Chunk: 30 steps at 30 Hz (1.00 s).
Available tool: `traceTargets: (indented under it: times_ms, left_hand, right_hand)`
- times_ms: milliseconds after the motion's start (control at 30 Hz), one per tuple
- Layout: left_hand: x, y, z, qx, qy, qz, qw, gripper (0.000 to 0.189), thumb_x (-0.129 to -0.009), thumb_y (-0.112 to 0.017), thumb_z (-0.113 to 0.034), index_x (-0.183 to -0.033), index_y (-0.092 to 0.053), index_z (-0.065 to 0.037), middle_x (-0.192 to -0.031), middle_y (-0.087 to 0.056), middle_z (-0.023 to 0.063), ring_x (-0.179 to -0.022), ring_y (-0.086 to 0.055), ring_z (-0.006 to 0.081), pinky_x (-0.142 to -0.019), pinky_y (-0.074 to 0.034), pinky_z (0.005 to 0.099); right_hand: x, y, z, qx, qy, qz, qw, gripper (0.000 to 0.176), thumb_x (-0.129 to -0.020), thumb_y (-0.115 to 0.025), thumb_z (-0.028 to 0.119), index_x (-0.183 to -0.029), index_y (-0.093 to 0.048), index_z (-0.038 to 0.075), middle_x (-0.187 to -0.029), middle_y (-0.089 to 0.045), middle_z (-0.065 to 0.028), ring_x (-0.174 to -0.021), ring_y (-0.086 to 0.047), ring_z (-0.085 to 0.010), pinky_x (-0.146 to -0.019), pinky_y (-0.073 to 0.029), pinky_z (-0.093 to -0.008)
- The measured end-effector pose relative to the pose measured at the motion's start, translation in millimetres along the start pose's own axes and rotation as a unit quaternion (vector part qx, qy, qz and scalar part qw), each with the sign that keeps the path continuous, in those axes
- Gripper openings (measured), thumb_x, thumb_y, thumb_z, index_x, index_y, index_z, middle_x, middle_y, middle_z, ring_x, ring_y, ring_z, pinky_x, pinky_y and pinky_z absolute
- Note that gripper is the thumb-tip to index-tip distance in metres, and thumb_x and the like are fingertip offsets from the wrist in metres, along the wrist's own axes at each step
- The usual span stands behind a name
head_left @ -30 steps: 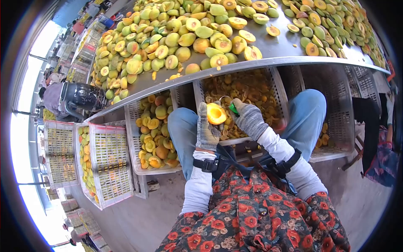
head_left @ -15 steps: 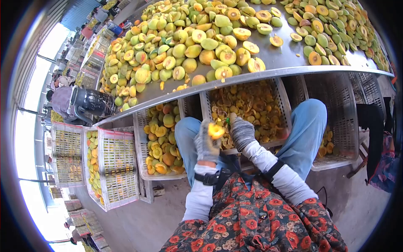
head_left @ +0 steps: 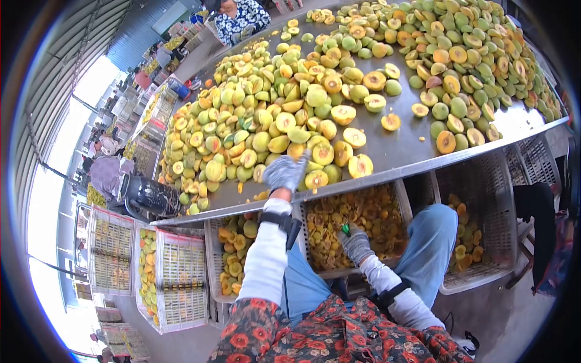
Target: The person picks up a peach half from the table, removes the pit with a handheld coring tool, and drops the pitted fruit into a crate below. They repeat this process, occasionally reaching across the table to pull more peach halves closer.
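Note:
My left hand [head_left: 285, 172], in a grey striped glove, reaches over the table's front edge to the near side of the fruit pile [head_left: 266, 115]. Its fingers touch or nearly touch cut fruit halves; whether they grip one cannot be made out. Over the middle crate [head_left: 402, 206] of fruit pieces, my right hand [head_left: 356, 245] is closed round a small tool with a green part [head_left: 345, 229]. The metal table [head_left: 387, 166] carries halved green and yellow fruit with brown centres.
Crates of fruit stand below the table, one at the left [head_left: 213, 266] and one at the right [head_left: 505, 242]. More white crates [head_left: 181, 284] are at far left beside a black barrel [head_left: 151, 195]. A person in a patterned top [head_left: 245, 18] is across the table.
My left hand has moved up from my lap to the pile; the orange fruit piece it held no longer shows in it. The view has tilted up, showing the person across the table.

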State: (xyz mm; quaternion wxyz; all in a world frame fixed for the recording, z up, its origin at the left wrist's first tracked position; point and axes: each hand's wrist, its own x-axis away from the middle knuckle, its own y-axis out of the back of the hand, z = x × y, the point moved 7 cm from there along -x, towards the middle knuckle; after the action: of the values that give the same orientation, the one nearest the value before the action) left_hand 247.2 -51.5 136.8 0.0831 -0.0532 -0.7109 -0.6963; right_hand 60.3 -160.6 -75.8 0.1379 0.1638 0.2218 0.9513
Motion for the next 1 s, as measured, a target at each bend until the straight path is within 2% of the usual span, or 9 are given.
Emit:
traceTargets:
  times_ms: [167,200,300,433,567,633,700,933,1000]
  left_hand:
    - [-26,-34,-14,0.186,-0.090,-0.080,0.975,0.045,-0.066,-0.070,-0.039,-0.083,-0.061,0.002,-0.083,-0.063,0.0188,-0.076,-0.061,0.0307,-0.070,-0.047,0.0398]
    - [-14,-20,-6,0.371,-0.125,-0.153,0.907,0.032,-0.069,-0.070,-0.026,-0.084,-0.059,0.001,-0.074,-0.062,0.0137,-0.066,-0.060,0.0235,-0.056,-0.048,0.0352]
    - [18,-18,31,0.794,-0.055,-0.033,0.605,0.024,-0.075,-0.061,-0.012,-0.097,-0.055,-0.006,-0.073,-0.058,0.0046,-0.058,-0.055,0.0117,-0.033,-0.039,0.0184]
    - [75,-25,61,0.911,-0.069,0.093,0.397,0.052,-0.083,-0.048,-0.051,-0.108,-0.055,-0.006,-0.087,-0.061,0.0074,-0.069,-0.060,0.0214,-0.050,-0.050,0.0321]
    - [117,-43,55,0.926,-0.062,0.118,0.355,0.064,-0.081,-0.042,-0.063,-0.104,-0.056,-0.005,-0.087,-0.061,0.0107,-0.071,-0.061,0.0240,-0.050,-0.051,0.0329]
    - [130,-50,57,0.885,-0.038,0.026,0.464,0.066,-0.080,-0.041,-0.065,-0.098,-0.053,-0.003,-0.083,-0.060,0.0139,-0.064,-0.061,0.0250,-0.049,-0.051,0.0301]
    - [140,-58,52,0.882,-0.037,0.014,0.469,0.065,-0.080,-0.040,-0.065,-0.097,-0.053,-0.003,-0.081,-0.060,0.0137,-0.064,-0.061,0.0243,-0.051,-0.051,0.0297]
    - [164,-59,50,0.883,-0.030,-0.073,0.463,0.058,-0.084,-0.042,-0.058,-0.095,-0.053,-0.002,-0.079,-0.059,0.0121,-0.063,-0.059,0.0206,-0.055,-0.050,0.0271]
    - [167,-60,56,0.849,-0.012,-0.122,0.515,0.050,-0.085,-0.047,-0.051,-0.093,-0.054,-0.003,-0.077,-0.059,0.0113,-0.061,-0.059,0.0197,-0.054,-0.050,0.0268]
  right_hand:
    - [8,44,24,0.100,-0.009,-0.049,0.994,0.026,-0.075,-0.064,0.021,-0.084,-0.054,0.000,-0.072,-0.057,-0.0195,-0.069,-0.056,-0.0386,-0.058,-0.044,-0.0421]
    - [8,40,19,0.098,-0.010,-0.044,0.994,0.026,-0.075,-0.064,0.021,-0.084,-0.054,0.000,-0.072,-0.057,-0.0195,-0.069,-0.056,-0.0386,-0.058,-0.044,-0.0421]
    - [13,52,36,0.094,0.152,-0.148,0.973,0.021,-0.078,-0.060,0.024,-0.083,-0.052,0.006,-0.080,-0.055,-0.0204,-0.065,-0.055,-0.0401,-0.056,-0.044,-0.0476]
    - [19,57,76,0.032,0.186,-0.080,0.979,0.016,-0.085,-0.053,0.022,-0.083,-0.049,0.007,-0.064,-0.054,-0.0187,-0.060,-0.055,-0.0387,-0.051,-0.041,-0.0461]
    - [62,68,150,-0.095,0.252,-0.009,0.963,0.015,-0.086,-0.053,0.021,-0.086,-0.048,0.007,-0.058,-0.054,-0.0160,-0.054,-0.055,-0.0357,-0.046,-0.040,-0.0431]
    - [78,62,165,-0.088,0.270,-0.002,0.959,0.017,-0.086,-0.053,0.022,-0.086,-0.048,0.006,-0.057,-0.054,-0.0152,-0.053,-0.056,-0.0352,-0.046,-0.040,-0.0431]
    - [89,53,173,0.099,0.301,-0.020,0.948,0.018,-0.086,-0.054,0.021,-0.087,-0.049,0.004,-0.058,-0.054,-0.0133,-0.054,-0.058,-0.0298,-0.047,-0.043,-0.0380]
    - [87,33,168,0.140,0.254,0.030,0.956,0.037,-0.087,-0.051,0.029,-0.110,-0.047,0.001,-0.064,-0.057,-0.0164,-0.060,-0.058,-0.0341,-0.051,-0.045,-0.0406]
    - [83,23,155,0.159,0.183,0.086,0.966,0.039,-0.088,-0.050,0.026,-0.115,-0.047,-0.001,-0.071,-0.060,-0.0185,-0.066,-0.060,-0.0316,-0.058,-0.048,-0.0372]
